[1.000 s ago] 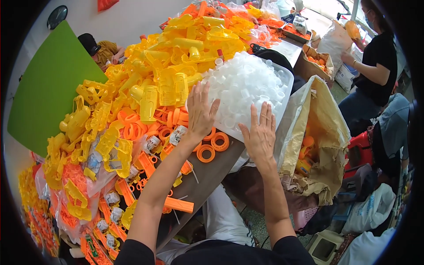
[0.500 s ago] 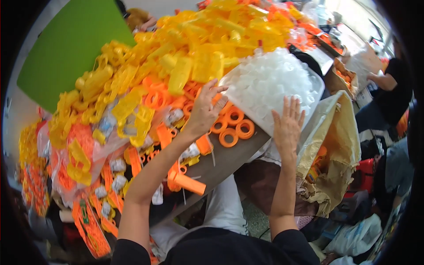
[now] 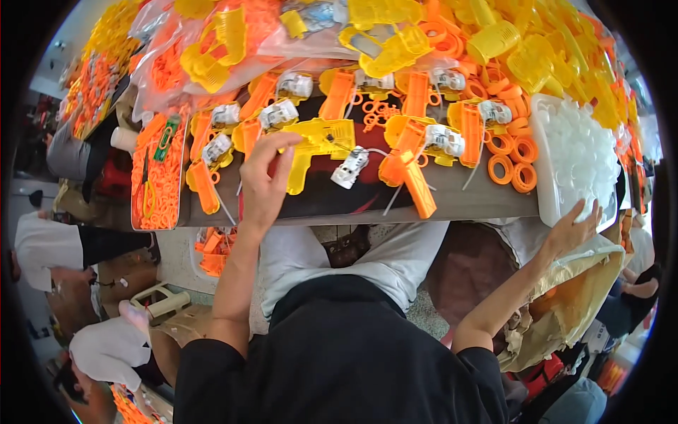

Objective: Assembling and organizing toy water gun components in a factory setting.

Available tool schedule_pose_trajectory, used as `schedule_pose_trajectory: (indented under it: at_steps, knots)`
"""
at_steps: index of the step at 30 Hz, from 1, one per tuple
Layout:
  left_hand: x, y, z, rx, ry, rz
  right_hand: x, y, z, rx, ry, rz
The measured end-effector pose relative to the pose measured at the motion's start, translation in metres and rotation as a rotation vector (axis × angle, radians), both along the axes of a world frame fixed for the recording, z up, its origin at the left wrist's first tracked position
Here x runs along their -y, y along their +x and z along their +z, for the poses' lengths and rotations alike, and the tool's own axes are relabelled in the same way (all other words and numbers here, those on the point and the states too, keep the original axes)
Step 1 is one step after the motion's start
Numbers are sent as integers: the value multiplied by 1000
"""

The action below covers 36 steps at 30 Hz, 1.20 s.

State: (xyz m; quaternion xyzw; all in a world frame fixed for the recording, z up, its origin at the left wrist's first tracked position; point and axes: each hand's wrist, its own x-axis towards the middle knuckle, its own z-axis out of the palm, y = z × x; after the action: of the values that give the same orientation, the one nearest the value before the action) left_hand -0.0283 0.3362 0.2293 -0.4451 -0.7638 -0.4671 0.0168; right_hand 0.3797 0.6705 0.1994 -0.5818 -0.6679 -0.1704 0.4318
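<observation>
My left hand (image 3: 265, 180) is at the rear of a yellow toy-gun half shell (image 3: 321, 134) lying on the table. Its fingertips overlap the shell's edge, with thumb and forefinger apart; whether they touch it is unclear. A small white mechanism (image 3: 349, 168) with thin wires lies just right of that shell. My right hand (image 3: 575, 230) is against the near corner of a white tray (image 3: 551, 191) heaped with translucent plastic pieces, fingers extended. Between the hands sits another yellow shell with an orange part (image 3: 418, 185) jutting over the table's front edge.
Several similar yellow-and-orange assemblies with white mechanisms line the table. Orange rings (image 3: 501, 168) lie left of the tray. A bin of small orange parts (image 3: 161, 205) holds scissors at the left. Yellow shells (image 3: 494, 41) pile up behind. A torn paper sack (image 3: 565, 283) stands below right. Other people sit nearby.
The view has swung left. My left hand has gone from beside the white tray to the yellow half shell; my right hand has shifted to the tray's near corner.
</observation>
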Motion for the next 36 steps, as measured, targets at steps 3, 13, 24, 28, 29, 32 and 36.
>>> schedule_pose_trajectory:
  at_steps: [3,13,24,28,29,32,36]
  knots:
    - [17,10,-16,22,-10,21,50,-41,-10,-302,100,214]
    - [11,-10,-58,-356,-163,85,191,-271,16,-53,-234,1079]
    - [-4,-53,-57,-481,-256,-115,174,-304,-19,-119,-772,1293]
    - [-12,-51,-57,-449,-303,-145,171,-304,-8,-155,-1045,1370]
    - [-12,-47,-55,-420,-276,-130,169,-304,-8,-155,-1063,1425]
    - [-12,-38,-51,-426,-202,-123,163,-302,-5,-61,-1135,1392]
    - [-16,-32,-49,-341,-155,-167,169,-302,5,201,-863,1361]
